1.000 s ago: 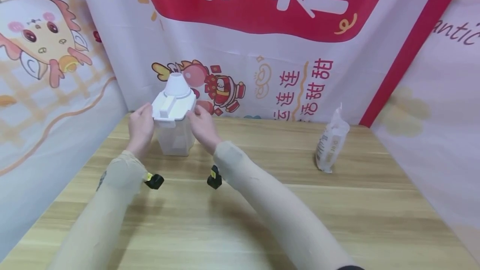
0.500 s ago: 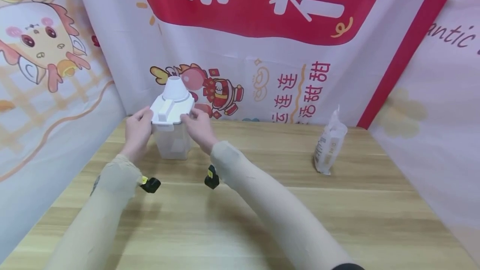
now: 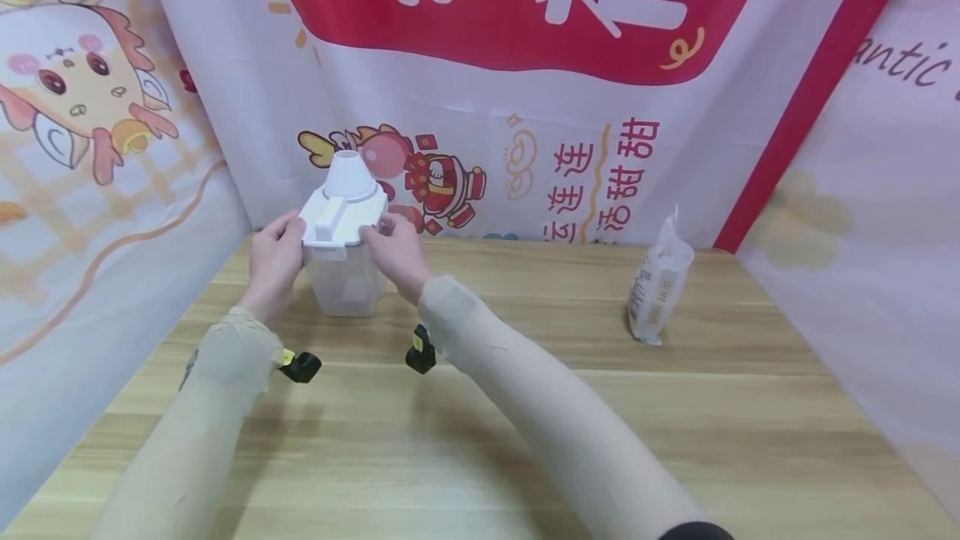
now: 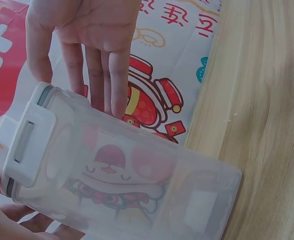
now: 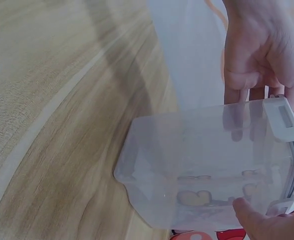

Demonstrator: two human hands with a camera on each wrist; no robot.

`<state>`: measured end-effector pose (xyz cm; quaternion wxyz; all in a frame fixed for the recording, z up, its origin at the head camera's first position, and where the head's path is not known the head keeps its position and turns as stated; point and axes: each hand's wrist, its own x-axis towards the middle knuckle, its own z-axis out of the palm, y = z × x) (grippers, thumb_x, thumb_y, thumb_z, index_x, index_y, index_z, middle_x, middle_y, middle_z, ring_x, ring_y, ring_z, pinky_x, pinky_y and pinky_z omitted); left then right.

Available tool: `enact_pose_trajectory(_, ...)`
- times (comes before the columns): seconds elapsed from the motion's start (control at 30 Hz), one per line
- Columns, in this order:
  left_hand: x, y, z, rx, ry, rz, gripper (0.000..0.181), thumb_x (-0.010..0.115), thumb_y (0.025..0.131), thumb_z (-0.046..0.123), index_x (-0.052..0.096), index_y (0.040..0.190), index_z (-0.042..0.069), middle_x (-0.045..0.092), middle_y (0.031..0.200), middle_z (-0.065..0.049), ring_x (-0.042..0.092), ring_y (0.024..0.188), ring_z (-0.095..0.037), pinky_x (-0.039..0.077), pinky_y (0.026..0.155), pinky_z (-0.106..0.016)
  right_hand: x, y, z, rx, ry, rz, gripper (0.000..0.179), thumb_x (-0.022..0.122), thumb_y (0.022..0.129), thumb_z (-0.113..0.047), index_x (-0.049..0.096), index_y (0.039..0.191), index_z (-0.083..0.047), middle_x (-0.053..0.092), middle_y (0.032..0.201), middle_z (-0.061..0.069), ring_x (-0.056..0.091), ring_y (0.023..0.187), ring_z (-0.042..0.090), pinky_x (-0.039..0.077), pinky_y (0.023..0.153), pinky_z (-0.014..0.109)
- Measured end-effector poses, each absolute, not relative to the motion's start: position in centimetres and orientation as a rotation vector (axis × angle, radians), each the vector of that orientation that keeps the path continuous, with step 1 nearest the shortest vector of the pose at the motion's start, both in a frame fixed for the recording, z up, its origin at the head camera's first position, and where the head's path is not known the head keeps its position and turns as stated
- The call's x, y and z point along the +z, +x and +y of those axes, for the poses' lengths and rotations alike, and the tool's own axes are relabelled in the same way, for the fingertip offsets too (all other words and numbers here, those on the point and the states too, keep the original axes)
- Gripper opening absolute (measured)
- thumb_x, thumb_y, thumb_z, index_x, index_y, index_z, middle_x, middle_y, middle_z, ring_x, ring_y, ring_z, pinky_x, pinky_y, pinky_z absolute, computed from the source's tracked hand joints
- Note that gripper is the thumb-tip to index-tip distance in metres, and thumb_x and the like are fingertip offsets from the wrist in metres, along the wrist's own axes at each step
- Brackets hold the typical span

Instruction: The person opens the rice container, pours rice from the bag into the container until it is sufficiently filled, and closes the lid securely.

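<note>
A tall translucent plastic storage container [image 3: 342,283] stands upright at the back left of the table, its white lid [image 3: 347,217] on top. A handle bar and a cone-shaped cap [image 3: 350,176] rise from the lid. My left hand [image 3: 276,263] grips the left side at lid height. On the opposite side, my right hand [image 3: 397,255] grips the lid's front right corner, its thumb at the edge. A white side latch [image 4: 36,142] hangs down against the container wall in the left wrist view. In the right wrist view, fingers of the left hand [image 5: 259,55] show through the wall.
A clear printed plastic bag [image 3: 660,288] with pale contents stands on the right of the wooden table [image 3: 480,432]. Printed cloth [image 3: 480,98] hangs behind and along both sides. Small black cameras [image 3: 302,367] hang under the wrists.
The right thumb has slid a little left, from the lid's side to its front corner. The left hand keeps its place at the side. The view has shifted slightly.
</note>
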<state>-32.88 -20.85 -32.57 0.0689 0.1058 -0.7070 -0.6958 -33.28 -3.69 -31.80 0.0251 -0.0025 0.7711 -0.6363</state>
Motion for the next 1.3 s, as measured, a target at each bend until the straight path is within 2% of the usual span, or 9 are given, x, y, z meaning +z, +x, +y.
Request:
enact_pose_trajectory(0.17, -32.6, -32.9, -20.7, -2.099, 0.347, -2.129, 0.055, 0.039, 0.104, 0.036, 0.03, 0.155, 0.018, 0.024, 0.16, -0.006, 0.034, 0.138, -0.02, 0.036, 0.109, -0.034, -32.0, -33.4, -3.9, -1.98, 0.001, 2.386, 0.052, 0.066, 0.094, -0.029, 0.05, 0.142, -0.014, 0.057, 0.135, 0.004, 0.053, 0.123, 0.021, 0.048, 0.098, 0.04)
enact_pose_trajectory(0.43, -32.9, -33.2, -20.4, -2.048, 0.36, -2.141, 0.056, 0.039, 0.104, 0.04, 0.031, 0.155, 0.019, 0.026, 0.159, -0.003, 0.033, 0.138, -0.017, 0.035, 0.109, -0.029, -31.8, -33.3, -4.3, -2.033, 0.116, 2.351, 0.049, 0.066, 0.094, -0.027, 0.052, 0.14, -0.015, 0.056, 0.136, 0.003, 0.051, 0.125, 0.022, 0.048, 0.099, 0.041)
enact_pose_trajectory(0.6, -33.2, -33.4, -20.4, -2.072, 0.348, -2.118, 0.056, 0.041, 0.104, 0.041, 0.03, 0.155, 0.019, 0.025, 0.16, -0.003, 0.032, 0.14, -0.019, 0.034, 0.11, -0.03, -31.6, -32.7, -4.7, -2.046, 0.154, 2.347, 0.056, 0.073, 0.09, -0.031, 0.049, 0.139, -0.017, 0.053, 0.138, 0.004, 0.051, 0.125, 0.023, 0.047, 0.099, 0.043)
enact_pose_trajectory(0.83, -33.3, -33.3, -20.3, -2.092, 0.35, -2.073, 0.056, 0.04, 0.104, 0.041, 0.03, 0.155, 0.019, 0.026, 0.16, -0.003, 0.032, 0.14, -0.018, 0.032, 0.111, -0.03, -31.2, -32.5, -4.6, -2.115, 0.148, 2.278, 0.06, 0.08, 0.085, -0.026, 0.051, 0.136, -0.012, 0.057, 0.128, 0.007, 0.059, 0.108, 0.02, 0.057, 0.079, 0.032)
enact_pose_trajectory(1.3, -33.0, -33.1, -19.5, -2.112, 0.39, -2.075, 0.055, 0.039, 0.105, 0.04, 0.029, 0.155, 0.019, 0.027, 0.159, -0.004, 0.034, 0.139, -0.019, 0.034, 0.11, -0.028, -30.9, -32.1, -4.4, -2.122, 0.215, 2.267, 0.058, 0.08, 0.084, -0.022, 0.052, 0.134, -0.011, 0.057, 0.127, 0.008, 0.059, 0.107, 0.021, 0.058, 0.075, 0.029)
